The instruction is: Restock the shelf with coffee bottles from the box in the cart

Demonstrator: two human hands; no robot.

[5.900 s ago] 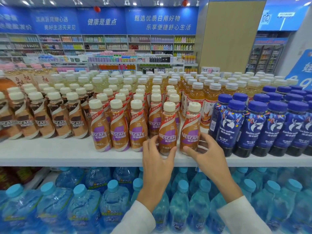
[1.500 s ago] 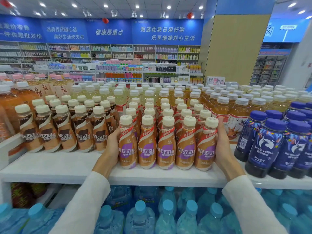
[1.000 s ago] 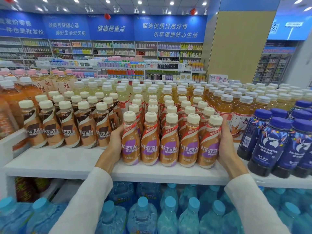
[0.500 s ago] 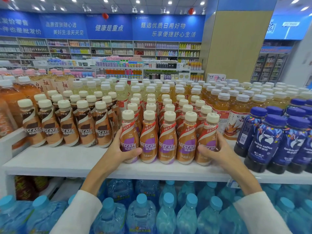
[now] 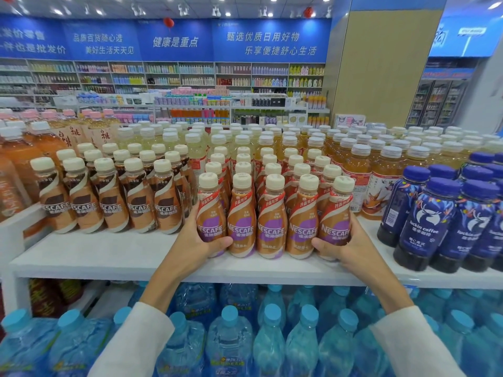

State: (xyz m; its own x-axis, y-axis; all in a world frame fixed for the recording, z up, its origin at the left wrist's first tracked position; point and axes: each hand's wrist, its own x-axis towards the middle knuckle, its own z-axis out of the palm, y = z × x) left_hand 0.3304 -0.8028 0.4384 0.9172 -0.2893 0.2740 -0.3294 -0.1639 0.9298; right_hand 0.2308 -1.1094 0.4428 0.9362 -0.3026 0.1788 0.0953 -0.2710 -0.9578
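Several purple-label Nescafe coffee bottles (image 5: 273, 227) stand in rows on the white shelf (image 5: 109, 254), cream caps up, labels facing me. My left hand (image 5: 194, 240) wraps the base of the leftmost front bottle (image 5: 211, 221), thumb across its front. My right hand (image 5: 345, 247) grips the base of the rightmost front bottle (image 5: 336, 224) the same way. Between the two hands stands the front row of the block. No box or cart is in view.
Brown-label Nescafe bottles (image 5: 109, 202) stand to the left, dark blue luckin coffee bottles (image 5: 435, 221) to the right, tea bottles (image 5: 353, 159) behind. Blue-capped water bottles (image 5: 231, 336) fill the shelf below. A bare strip of shelf runs along the front edge.
My hands slid from the sides of the block down to its front corners. Their thumbs now lie across the front of the two end bottles.
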